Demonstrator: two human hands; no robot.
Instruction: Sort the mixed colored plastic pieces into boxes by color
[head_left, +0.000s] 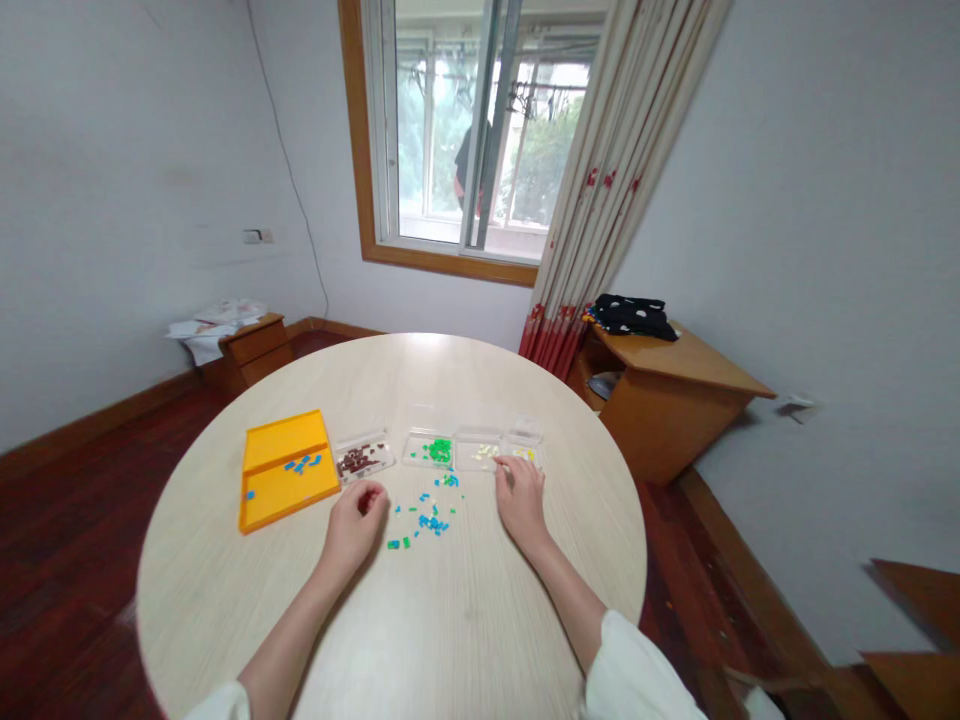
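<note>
Sorting small coloured pieces on the bench (465, 620)

Left hand (352, 525) is loosely curled, grip unclear; right hand (519, 495) fingers bend by the clear tray (480, 450). Loose pieces (429, 515) lie between: better pick one at a time.

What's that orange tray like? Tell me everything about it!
The orange tray is a flat, shallow rectangle that looks like plastic, with low raised edges. A ridge splits it into a narrower far part and a wider near part. A few small blue pieces lie in it, close to the ridge. It rests flat on the round table, turned slightly, to the left of the left hand. Neither hand touches it.
</note>
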